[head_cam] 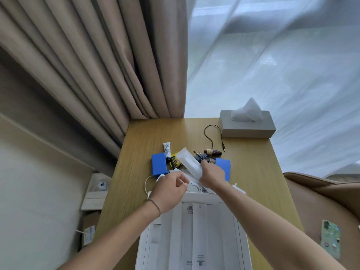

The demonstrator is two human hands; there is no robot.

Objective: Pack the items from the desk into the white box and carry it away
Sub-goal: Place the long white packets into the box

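The white box (192, 230) lies at the desk's near edge, its flap toward me. Just beyond it sits a pile of items. My right hand (211, 175) grips the lower end of a long white tube (189, 161), lifted and tilted up to the left. My left hand (171, 187) pinches a white item at the pile's near edge, mostly hidden by my fingers. In the pile lie two blue boxes (159, 164) (224, 167), a small white tube (167, 149), a black and yellow comb (174, 159), a brown bottle (213, 152) and a dark tangle of cable (201, 156).
A grey tissue box (247, 126) stands at the desk's far right, with a black cable (213, 136) beside it. A white cord (147, 183) loops off the left edge. Curtains hang behind. A brown chair with a phone (330, 238) on it stands to the right.
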